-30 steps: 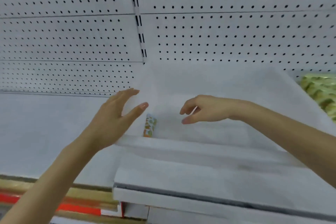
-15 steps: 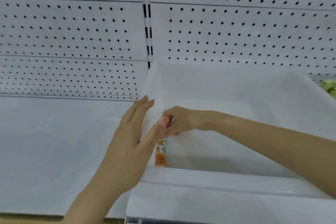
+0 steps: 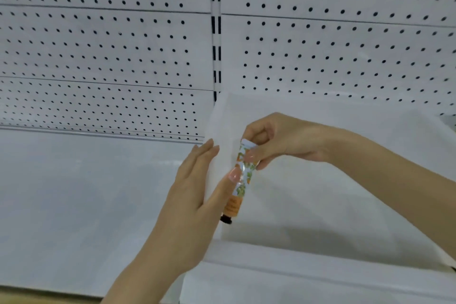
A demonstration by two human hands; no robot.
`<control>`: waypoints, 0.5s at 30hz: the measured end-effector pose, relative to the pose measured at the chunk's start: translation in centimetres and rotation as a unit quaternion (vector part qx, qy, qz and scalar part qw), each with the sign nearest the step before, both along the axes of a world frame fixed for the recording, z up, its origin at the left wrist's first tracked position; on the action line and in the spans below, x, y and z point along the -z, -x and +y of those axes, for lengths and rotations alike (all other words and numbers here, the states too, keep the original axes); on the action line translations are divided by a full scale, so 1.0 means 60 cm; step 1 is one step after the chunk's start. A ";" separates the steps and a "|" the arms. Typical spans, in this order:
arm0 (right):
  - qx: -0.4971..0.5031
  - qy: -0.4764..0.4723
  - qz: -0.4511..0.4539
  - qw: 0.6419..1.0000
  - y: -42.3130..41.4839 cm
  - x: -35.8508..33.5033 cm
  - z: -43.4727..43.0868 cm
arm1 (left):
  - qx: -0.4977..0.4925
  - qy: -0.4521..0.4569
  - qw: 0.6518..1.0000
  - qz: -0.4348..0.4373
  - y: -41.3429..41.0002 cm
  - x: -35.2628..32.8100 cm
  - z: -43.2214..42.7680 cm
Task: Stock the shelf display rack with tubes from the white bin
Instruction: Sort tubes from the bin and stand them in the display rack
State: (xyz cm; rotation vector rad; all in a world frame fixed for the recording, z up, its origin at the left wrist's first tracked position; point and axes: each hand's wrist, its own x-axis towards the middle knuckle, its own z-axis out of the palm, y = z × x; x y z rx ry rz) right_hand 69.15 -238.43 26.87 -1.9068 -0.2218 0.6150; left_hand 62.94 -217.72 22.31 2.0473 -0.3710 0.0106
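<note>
White pegboard (image 3: 111, 57) fills the wall beyond your hands, split by a slotted upright (image 3: 216, 32) straight above your left fingertips. A white shelf (image 3: 74, 205) stretches out to the left of your left hand.

Your right hand (image 3: 278, 140) reaches in from the right, fingers curled, pinching the flat crimped top of the tube (image 3: 246, 175). It's an orange and green printed tube, nearly upright, leaning a little, black cap (image 3: 226, 219) pointing down. It sits right between your two hands, inside the white bin (image 3: 296, 252) and close against the bin's left wall. Whether the cap touches the bin floor, I can't tell.

Your left hand (image 3: 192, 192) is flat, fingers straight and together along the outside of that left wall. The thumb (image 3: 234, 175) reaches across to the inner side and rests against the middle of the tube. The bin's front rim runs below your right forearm.
</note>
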 end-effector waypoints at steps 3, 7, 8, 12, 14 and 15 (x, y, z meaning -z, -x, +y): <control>0.009 -0.044 -0.039 0.998 0.010 -0.027 0.006 | 0.007 -0.045 0.998 -0.040 -0.002 -0.008 -0.002; 0.020 -0.060 -0.082 0.995 0.021 -0.055 0.004 | 0.073 -0.076 0.985 -0.134 -0.009 -0.034 -0.014; 0.030 -0.064 -0.092 0.993 0.025 -0.063 -0.002 | 0.073 -0.061 0.990 -0.107 -0.014 -0.046 -0.020; 0.084 -0.083 -0.115 0.986 0.049 -0.089 -0.045 | 0.123 -0.002 0.992 0.029 -0.036 -0.094 -0.060; 0.133 -0.084 -0.108 0.982 0.067 -0.100 -0.083 | 0.138 0.061 0.983 0.108 -0.041 -0.110 -0.093; 0.162 -0.076 -0.103 0.978 0.078 -0.105 -0.107 | 0.144 0.092 0.974 0.149 -0.041 -0.113 -0.112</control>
